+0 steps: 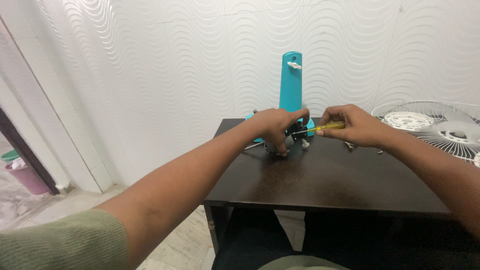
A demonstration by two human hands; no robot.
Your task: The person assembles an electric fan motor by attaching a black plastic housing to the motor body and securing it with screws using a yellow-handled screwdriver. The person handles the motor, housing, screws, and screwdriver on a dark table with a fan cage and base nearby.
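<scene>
My left hand (276,126) grips a small dark motor part (292,134) that rests on the dark brown table (320,175). My right hand (352,125) holds a yellow-handled screwdriver (327,127) level, its tip pointing left into the motor part. Just behind both hands a teal fan stand (291,82) rises upright from its base, with a white knob near its top. A small white piece (305,144) lies on the table just below the screwdriver shaft.
A white wire fan guard with blades (435,127) lies at the table's right edge. Small screws (350,146) lie by my right wrist. A white wavy wall stands behind. A pink bucket (25,176) sits on the tiled floor at far left.
</scene>
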